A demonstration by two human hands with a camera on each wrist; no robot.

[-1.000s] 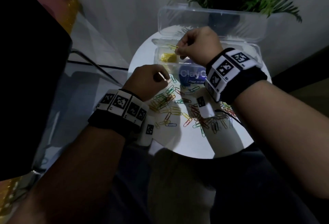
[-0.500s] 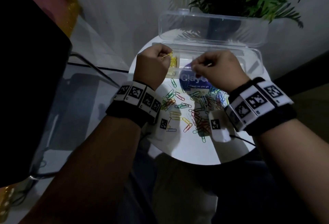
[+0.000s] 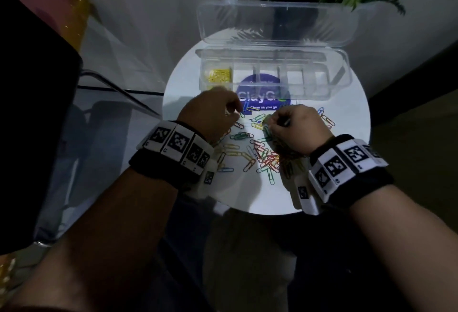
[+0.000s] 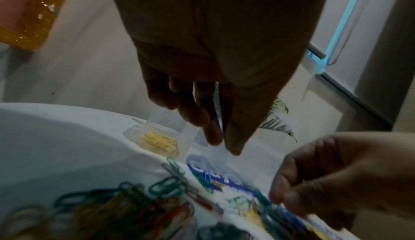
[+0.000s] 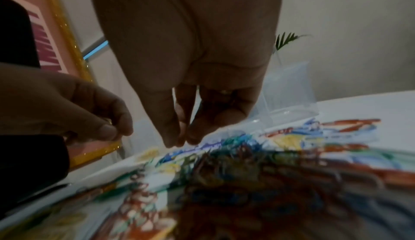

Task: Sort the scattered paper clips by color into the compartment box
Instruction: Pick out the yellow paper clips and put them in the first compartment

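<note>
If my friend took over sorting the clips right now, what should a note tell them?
Left hand and right hand are both down over the scattered paper clips, fingers curled; whether either holds a clip is unclear.
The compartment box is open at the table's far side.
Done: yellow clips fill its leftmost compartment.
Left: the other compartments look empty; many mixed-colour clips, some yellow, lie loose.

I see: right hand [image 5: 193, 87] fingertips bunched above blurred clips [image 5: 258, 169]; left hand [image 5: 74, 109]; box [image 5: 289, 91] behind.
</note>
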